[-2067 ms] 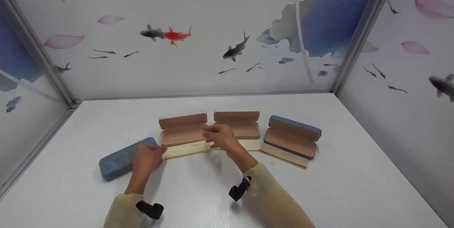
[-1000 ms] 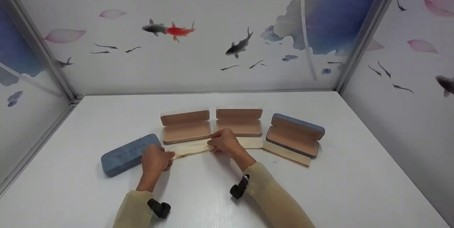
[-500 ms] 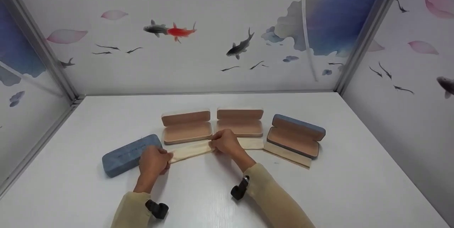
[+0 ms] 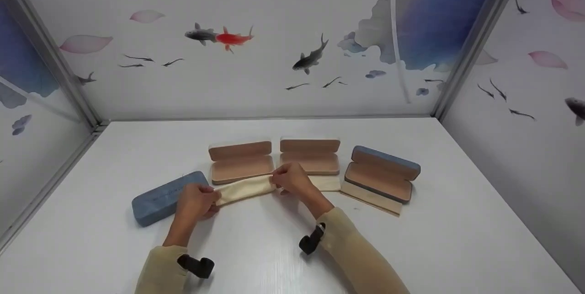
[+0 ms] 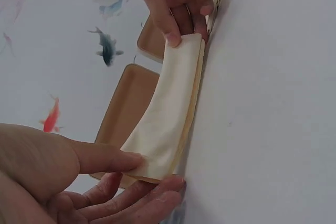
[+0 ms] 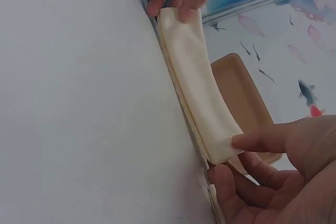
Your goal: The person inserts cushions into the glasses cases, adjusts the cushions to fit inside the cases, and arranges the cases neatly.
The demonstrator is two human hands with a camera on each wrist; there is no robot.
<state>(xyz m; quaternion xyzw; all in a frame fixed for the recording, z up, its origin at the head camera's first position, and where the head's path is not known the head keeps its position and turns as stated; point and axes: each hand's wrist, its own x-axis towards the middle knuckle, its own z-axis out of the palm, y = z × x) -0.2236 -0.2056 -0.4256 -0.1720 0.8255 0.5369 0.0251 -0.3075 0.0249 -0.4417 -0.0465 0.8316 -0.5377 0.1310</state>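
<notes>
A folded cream cloth (image 4: pixel 247 189), a long narrow strip, stretches between the two hands in front of the left open glasses case (image 4: pixel 242 169). My left hand (image 4: pixel 194 203) pinches its left end, thumb on top and fingers below. At the other end, the thumb and fingers of my right hand (image 4: pixel 295 182) pinch it the same way. In the left wrist view the cloth (image 5: pixel 167 108) curves between the two grips, with its layered edge showing. The right wrist view shows the same cloth (image 6: pixel 194 72) held just above the table.
A closed blue glasses case (image 4: pixel 157 202) lies by my left hand. Another open case (image 4: pixel 311 162) and an open blue case (image 4: pixel 379 185) stand to the right, with folded cloths (image 4: pixel 372 199) in front of them. Printed panels enclose the white table (image 4: pixel 274 257).
Earlier my right hand hovered above the cloth; it came down and took the right end while the left hand took the left. The cloth has since risen slightly and tilted between them.
</notes>
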